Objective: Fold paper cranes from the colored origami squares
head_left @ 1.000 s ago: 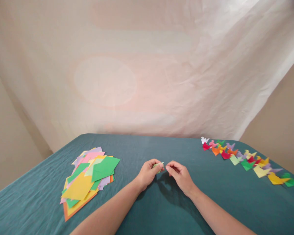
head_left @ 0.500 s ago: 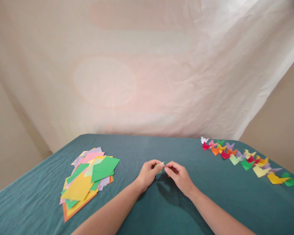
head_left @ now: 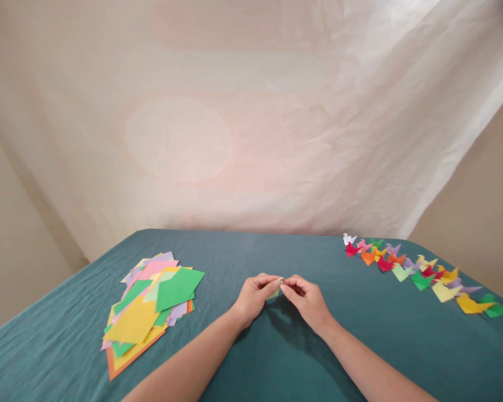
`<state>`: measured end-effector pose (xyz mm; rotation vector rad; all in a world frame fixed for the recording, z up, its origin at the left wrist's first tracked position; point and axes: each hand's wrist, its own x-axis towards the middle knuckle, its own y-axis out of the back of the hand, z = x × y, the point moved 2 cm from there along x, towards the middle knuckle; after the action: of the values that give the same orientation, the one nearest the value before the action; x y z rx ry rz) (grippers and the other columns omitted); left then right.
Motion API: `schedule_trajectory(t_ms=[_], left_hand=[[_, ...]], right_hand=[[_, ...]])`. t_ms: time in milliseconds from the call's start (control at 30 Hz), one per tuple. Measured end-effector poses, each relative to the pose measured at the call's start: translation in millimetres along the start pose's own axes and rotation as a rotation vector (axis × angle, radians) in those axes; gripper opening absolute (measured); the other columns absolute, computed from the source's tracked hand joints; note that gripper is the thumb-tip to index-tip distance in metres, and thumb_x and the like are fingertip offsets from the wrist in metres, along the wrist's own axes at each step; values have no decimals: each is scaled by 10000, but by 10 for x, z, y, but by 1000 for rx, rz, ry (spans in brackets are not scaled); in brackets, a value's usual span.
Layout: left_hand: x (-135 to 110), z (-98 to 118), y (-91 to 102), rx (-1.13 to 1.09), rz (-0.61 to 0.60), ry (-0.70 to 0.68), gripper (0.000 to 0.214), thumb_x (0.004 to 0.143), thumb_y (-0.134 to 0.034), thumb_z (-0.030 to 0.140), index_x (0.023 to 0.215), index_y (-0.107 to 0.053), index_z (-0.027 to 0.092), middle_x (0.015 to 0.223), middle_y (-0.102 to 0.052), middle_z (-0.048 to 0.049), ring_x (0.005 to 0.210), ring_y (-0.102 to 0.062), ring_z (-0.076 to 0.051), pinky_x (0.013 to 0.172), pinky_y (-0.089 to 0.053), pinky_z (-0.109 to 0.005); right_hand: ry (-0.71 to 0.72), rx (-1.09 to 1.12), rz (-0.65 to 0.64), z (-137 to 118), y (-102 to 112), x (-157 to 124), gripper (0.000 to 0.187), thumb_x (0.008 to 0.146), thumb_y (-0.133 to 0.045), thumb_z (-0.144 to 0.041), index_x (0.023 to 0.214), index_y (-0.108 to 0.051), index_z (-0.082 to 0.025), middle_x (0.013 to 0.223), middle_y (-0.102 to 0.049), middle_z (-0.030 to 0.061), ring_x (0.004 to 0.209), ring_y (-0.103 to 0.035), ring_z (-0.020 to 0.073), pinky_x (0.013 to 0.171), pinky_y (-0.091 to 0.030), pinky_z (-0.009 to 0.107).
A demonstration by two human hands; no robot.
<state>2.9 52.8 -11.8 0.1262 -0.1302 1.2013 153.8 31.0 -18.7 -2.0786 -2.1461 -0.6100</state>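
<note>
Head view: our hands [head_left: 255, 296] meet, pinching small folded pale-green paper [head_left: 274, 293], seemingly unfinished; multicoloured folded-paper birds [head_left: 421, 281] look done, flat multicoloured paper sheets [head_left: 136, 318] unfolded.

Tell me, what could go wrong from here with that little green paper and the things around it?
The light green paper is small and held at the fingertips of the left hand and right hand, so a hard tug might tear it.
The loose sheets overlap untidily; a brushing arm could scatter them.
The paper birds sit close together, so one bump might disturb several.
</note>
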Motion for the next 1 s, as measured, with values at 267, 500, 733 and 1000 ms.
schedule_trajectory(t_ms=[267, 500, 733, 1000], left_hand=[[-17, 52, 1, 59, -42, -20, 307, 806, -582, 397, 985, -698, 176, 884, -650, -62, 881, -568, -191, 834, -409, -292], [3, -63, -8, -75, -45, 77, 390, 753, -647, 388, 1051, -644, 136, 993, -665, -84, 866, -597, -188, 812, -432, -293], [29, -144, -3, -100, -6, 64, 390, 726, -680, 349, 1034, -624, 115, 909, -669, -82, 761, -595, -157, 706, -439, -251], [43, -199, 22, -112, 22, 50, 395, 719, -690, 339, 1034, -605, 117, 820, -641, -47, 691, -566, -123, 640, -416, -220]], right_hand=[[17, -7, 1, -15, 5, 1, 226, 822, -547, -357, 725, -624, -168, 694, -537, 7, 620, -464, 135, 580, -366, 243], [24, 19, 2, -19, 36, -5, 203, 820, -549, -326, 700, -605, -173, 718, -533, 3, 660, -479, 140, 610, -364, 245], [-82, 78, 19, -18, 24, 5, 223, 828, -535, -369, 742, -591, -172, 619, -486, -25, 584, -456, 124, 564, -350, 232], [-117, 52, 70, 2, 28, 4, 342, 871, -452, -437, 777, -620, -155, 578, -498, -17, 582, -468, 132, 573, -341, 240]])
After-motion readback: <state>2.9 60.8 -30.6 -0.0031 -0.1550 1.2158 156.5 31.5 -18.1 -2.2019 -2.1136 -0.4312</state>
